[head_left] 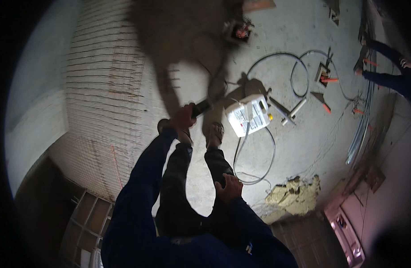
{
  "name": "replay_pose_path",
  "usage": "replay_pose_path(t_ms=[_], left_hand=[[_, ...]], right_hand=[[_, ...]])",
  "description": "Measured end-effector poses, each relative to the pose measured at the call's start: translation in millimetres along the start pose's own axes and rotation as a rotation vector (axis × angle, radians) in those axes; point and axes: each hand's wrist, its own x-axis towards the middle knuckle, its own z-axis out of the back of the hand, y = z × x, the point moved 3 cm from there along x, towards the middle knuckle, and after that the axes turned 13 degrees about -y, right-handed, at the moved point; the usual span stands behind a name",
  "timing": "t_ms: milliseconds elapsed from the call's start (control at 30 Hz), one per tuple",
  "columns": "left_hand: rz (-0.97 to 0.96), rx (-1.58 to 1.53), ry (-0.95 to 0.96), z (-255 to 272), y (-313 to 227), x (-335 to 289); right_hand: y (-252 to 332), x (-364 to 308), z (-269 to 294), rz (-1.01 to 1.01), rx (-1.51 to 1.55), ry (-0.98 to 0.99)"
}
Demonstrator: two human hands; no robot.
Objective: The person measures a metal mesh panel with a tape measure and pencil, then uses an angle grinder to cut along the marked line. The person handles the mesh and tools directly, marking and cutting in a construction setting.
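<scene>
My left hand (183, 118) is wrapped round a dark cylindrical tool (201, 108), whose one end sticks out to the right of the fist; its exact kind is too dark to make out. My right hand (229, 187) lies on my right knee, fingers spread and nothing in them. Ahead and to the right of my feet, a white plastic jerrycan (245, 118) with a yellow cap rests on the concrete. A grey cable (273, 156) loops beside it, and part of it crosses the can.
Wire mesh (103, 80) spreads along the left. At right are a white pipe piece (294, 111), a trowel (322, 102), a wall box with orange conduit (323, 77), long pipes (364, 129) and crumbled yellowish material (294, 194). Another person's dark-clad legs (386, 80) show at far right.
</scene>
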Motion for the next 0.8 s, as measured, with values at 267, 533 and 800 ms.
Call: replay_pose_path(t_ms=[267,533,800], left_hand=[[-0.104,0.062,0.168,187,-136,-258],[-0.237,0.123,-0.091,229,-221,-450],[-0.325,0.351,-0.360,252,-262,-566]], right_hand=[[2,5,82,-0.305,0.676,-0.228],[155,-108,131,0.567,0.370,0.886],[161,-257,101,0.454,0.410,1.382]])
